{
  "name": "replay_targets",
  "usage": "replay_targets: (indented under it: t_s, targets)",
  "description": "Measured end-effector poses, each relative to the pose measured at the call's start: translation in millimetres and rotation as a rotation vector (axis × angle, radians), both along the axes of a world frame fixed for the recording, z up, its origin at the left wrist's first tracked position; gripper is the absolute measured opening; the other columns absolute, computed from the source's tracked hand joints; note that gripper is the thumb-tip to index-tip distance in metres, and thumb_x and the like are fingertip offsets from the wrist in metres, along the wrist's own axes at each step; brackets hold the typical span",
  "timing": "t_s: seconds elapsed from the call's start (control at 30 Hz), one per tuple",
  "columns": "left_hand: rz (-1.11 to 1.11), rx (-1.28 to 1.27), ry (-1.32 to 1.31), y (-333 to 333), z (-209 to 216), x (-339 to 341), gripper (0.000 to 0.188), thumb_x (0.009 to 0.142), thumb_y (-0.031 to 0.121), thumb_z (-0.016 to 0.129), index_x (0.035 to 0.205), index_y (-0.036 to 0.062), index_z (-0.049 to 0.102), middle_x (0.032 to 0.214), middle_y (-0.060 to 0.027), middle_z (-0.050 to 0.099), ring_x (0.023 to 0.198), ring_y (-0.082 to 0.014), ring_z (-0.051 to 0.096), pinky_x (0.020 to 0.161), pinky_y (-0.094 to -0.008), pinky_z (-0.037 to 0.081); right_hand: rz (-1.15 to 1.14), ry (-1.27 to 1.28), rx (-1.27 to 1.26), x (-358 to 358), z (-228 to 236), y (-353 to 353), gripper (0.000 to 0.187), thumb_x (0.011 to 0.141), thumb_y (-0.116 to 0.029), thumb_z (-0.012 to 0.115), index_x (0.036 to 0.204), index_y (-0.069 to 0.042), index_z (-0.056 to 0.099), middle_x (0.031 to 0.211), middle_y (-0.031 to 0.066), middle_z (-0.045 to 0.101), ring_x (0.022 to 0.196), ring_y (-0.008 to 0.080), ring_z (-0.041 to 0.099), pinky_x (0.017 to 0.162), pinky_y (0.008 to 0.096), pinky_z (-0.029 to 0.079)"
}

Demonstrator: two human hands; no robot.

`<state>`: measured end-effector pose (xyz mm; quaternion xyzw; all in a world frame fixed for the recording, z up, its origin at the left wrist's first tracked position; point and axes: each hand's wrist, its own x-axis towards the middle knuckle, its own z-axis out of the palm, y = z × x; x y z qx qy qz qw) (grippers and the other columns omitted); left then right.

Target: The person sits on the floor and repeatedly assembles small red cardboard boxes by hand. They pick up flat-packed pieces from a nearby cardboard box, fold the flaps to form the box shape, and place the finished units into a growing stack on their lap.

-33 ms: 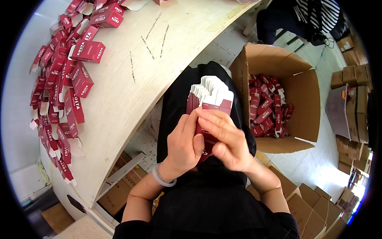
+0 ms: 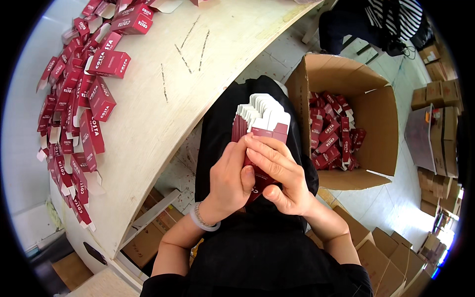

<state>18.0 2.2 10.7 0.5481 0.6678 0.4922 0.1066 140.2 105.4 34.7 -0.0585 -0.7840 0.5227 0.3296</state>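
A stack of flat, unfolded cartons [image 2: 267, 120], dark red with white flaps, lies on my lap with the flaps fanned at the far end. My left hand [image 2: 226, 175] is closed on a dark red carton [image 2: 260, 182] over the near part of the stack, its thumb on the carton's face. My right hand [image 2: 283, 174] lies across from it with fingers stretched out over the carton and thumb held apart. The fingertips of both hands meet near the carton's far end. How much of the carton is folded is hidden under my fingers.
On the pale table [image 2: 163, 123] to the left lies a long heap of red folded boxes [image 2: 101, 99]. A large open cardboard box [image 2: 371, 123] at the right holds several more. Brown cartons [image 2: 440, 138] stand along the right. A person [image 2: 366, 24] sits at the far right.
My right thumb and fingers have shifted very slightly over the carton. My left hand has moved barely to the right. The stack and the heaps look the same.
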Motion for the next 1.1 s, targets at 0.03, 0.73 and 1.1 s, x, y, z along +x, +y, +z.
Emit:
replay_targets:
  t_s: [0.03, 0.73, 1.1]
  targets:
    - [-0.028, -0.025, -0.085, 1, 2, 5, 0.043, 0.101, 0.029, 0.04, 0.124, -0.0061, 0.05, 0.098, -0.0212, 0.058, 0.081, -0.037, 0.061, 0.067, -0.0404, 0.05, 0.027, -0.035, 0.05, 6, -2, 3, 0.052, 0.093, -0.034, 0.058, 0.124, 0.007, 0.057, 0.134, 0.0221, 0.053, 0.123, 0.0405, 0.049, 0.102, 0.0465, 0.04]
    - [0.174, -0.194, -0.726, -24, -49, -8, 0.027, 0.095, 0.007, 0.052, 0.121, 0.0004, 0.055, 0.102, -0.0051, 0.06, 0.087, -0.0096, 0.056, 0.071, -0.0221, 0.047, -0.542, -0.537, 0.594, -20, -106, 2, 0.028, 0.078, -0.029, 0.072, 0.071, -0.008, 0.055, 0.073, 0.0072, 0.056, 0.075, 0.0281, 0.049, 0.072, 0.0412, 0.034]
    - [-0.454, -0.339, -0.941, -7, -6, 4, 0.101, 0.067, 0.012, 0.087, 0.146, 0.0005, 0.026, 0.142, -0.0135, 0.037, 0.128, -0.0216, 0.043, 0.104, -0.035, 0.039, -0.472, 0.119, 0.213, -5, -24, -1, 0.043, 0.09, -0.042, 0.06, 0.07, -0.005, 0.052, 0.091, 0.0135, 0.054, 0.083, 0.0285, 0.052, 0.076, 0.0392, 0.042]
